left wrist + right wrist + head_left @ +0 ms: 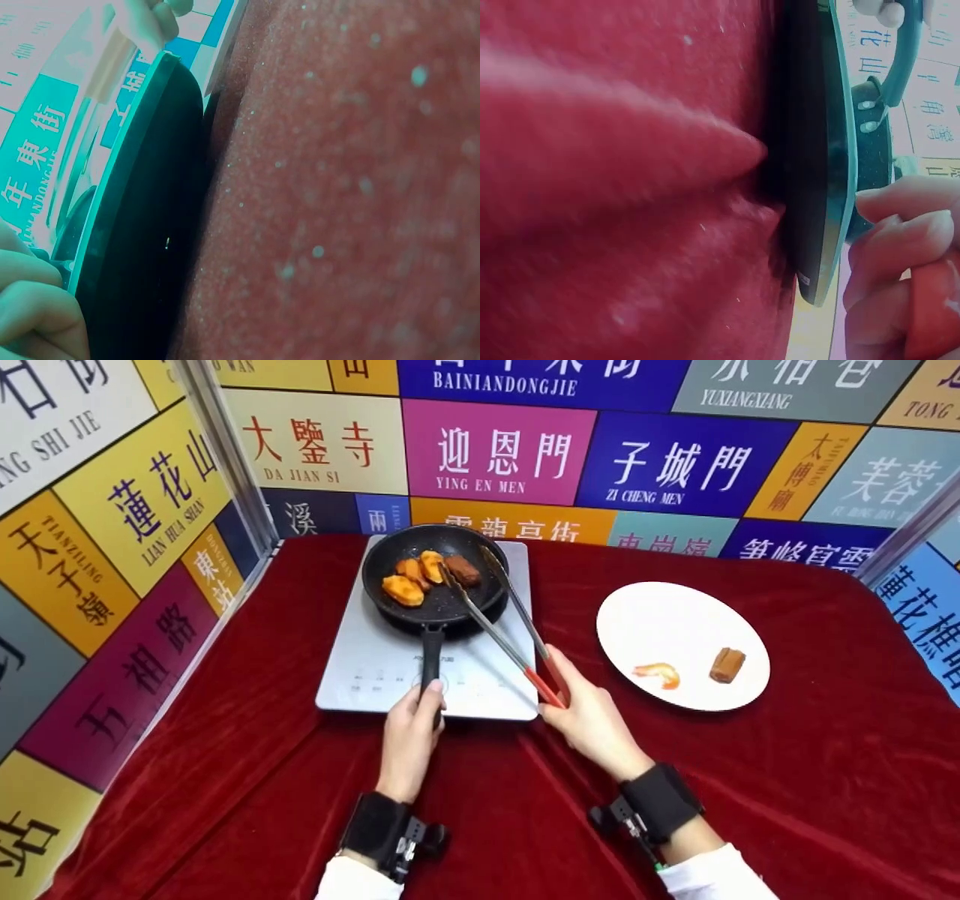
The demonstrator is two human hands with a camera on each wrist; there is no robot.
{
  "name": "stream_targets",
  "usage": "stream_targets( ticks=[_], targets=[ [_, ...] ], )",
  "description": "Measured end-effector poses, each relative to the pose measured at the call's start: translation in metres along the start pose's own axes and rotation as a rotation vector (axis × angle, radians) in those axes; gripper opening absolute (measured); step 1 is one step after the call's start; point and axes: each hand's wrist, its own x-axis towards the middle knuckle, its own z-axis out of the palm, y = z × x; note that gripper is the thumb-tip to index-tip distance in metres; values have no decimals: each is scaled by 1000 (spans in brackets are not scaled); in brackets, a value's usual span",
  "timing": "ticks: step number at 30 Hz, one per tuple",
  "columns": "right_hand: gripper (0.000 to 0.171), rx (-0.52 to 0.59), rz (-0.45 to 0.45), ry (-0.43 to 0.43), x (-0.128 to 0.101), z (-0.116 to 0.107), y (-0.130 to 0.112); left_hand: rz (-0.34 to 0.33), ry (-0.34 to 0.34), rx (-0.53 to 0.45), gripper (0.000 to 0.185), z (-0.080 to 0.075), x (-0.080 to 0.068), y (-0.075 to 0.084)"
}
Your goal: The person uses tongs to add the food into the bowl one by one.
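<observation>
Left hand [410, 729]: fingers curled round black frying pan [435, 574] handle. Right hand [592, 720]: grips red-handled steel tongs [499, 619], tips spread, seemingly touching brown food piece [463, 570].

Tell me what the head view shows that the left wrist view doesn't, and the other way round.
Only the head view shows the frying pan with its food pieces, the tongs in the right hand reaching into the pan, and the white plate bearing a shrimp and a brown piece. Only the left wrist view shows the cooktop's dark side edge up close against the cloth. Both show the left hand holding the pan handle, the cooktop and the red tablecloth.
</observation>
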Motion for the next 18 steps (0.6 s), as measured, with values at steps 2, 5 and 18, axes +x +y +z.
stream_targets(
  ticks=[2,5,18],
  targets=[
    [80,16,5,9,-4,1,1,3,-4,-8,41,0,0,0],
    [80,47,8,17,-10,2,1,2,-10,-13,41,0,-1,0],
    [76,193,51,43,-39,3,10,-16,-12,-15,44,1,0,0]
  ],
)
